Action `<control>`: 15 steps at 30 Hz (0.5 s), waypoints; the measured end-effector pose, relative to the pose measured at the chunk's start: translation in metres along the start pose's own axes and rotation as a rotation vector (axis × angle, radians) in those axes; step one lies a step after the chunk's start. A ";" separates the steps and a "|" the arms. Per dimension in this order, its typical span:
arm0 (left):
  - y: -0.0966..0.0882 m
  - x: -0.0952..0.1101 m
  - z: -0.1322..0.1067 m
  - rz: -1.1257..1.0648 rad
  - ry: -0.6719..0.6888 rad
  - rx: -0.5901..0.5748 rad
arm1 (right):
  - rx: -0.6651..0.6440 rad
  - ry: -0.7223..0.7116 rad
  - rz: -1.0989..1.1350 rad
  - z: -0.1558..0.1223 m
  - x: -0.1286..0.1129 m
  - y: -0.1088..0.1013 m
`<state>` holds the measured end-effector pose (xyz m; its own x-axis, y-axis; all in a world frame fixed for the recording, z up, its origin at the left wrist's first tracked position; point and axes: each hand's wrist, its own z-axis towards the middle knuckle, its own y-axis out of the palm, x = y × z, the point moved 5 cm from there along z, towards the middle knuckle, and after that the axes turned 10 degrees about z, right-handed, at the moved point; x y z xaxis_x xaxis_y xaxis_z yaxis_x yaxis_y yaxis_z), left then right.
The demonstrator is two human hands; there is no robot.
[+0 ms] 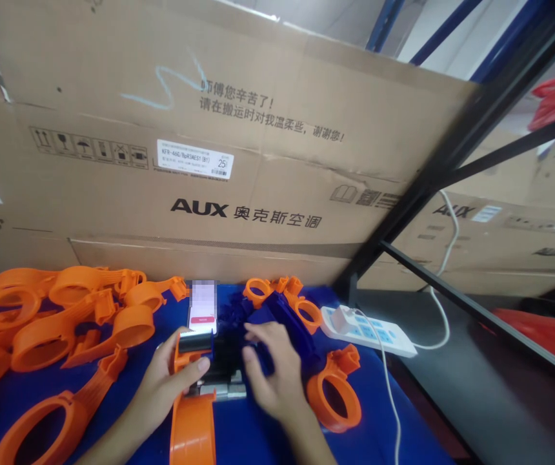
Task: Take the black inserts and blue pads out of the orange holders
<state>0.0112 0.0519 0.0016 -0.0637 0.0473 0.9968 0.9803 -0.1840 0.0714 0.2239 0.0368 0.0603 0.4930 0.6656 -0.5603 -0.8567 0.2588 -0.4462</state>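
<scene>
My left hand (168,371) grips an orange tape dispenser (193,429) by its head, thumb across the front. A black roller (195,343) and a pale toothed edge show at the top of that head. To the right, my right hand (277,368) hovers with its thumb and fingers apart, close to some black parts (226,355); nothing shows in its grasp. Below those lie small grey metal pieces (232,390), partly hidden. Dark blue plastic parts (290,316) are heaped just behind my right hand.
Orange dispensers (45,339) pile up at the left; one more (334,394) lies at the right. A lit phone (202,307) rests behind my left hand. A white power strip (369,330) with a cable sits by the black rack post (403,213). A cardboard box (258,161) walls the back.
</scene>
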 end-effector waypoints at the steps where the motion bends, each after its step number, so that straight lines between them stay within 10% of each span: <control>1: 0.001 0.001 0.000 0.005 0.012 -0.010 | -0.110 0.003 0.073 -0.002 -0.003 0.014; 15: 0.008 -0.012 0.001 0.036 -0.018 0.012 | -0.189 0.016 0.140 -0.027 -0.006 0.063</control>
<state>0.0205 0.0508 -0.0098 -0.0248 0.0582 0.9980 0.9842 -0.1737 0.0346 0.1708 0.0302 0.0170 0.3745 0.6744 -0.6363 -0.8741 0.0278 -0.4850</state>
